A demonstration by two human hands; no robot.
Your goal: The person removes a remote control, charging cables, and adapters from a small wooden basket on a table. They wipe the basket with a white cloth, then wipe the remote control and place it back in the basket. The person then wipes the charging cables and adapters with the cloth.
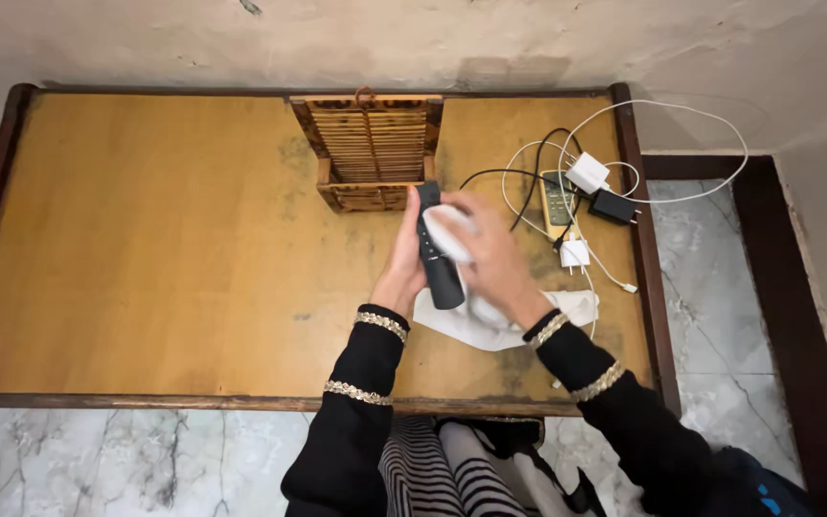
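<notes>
So from my feed, the left hand point(402, 273) is wrapped around a black remote point(437, 251), holding it upright-ish above the desk point(145, 268), just in front of the little bamboo rack point(368, 153). The right hand point(495, 258) is closed over a white cloth point(476, 321), pressing a wad of it against the remote's upper part while the rest trails down onto the desk. Off to the right there's a second remote point(557, 201) lying flat under a tangle of cables point(528, 177), with white chargers point(588, 173) and a black one point(613, 206) beside it.
</notes>
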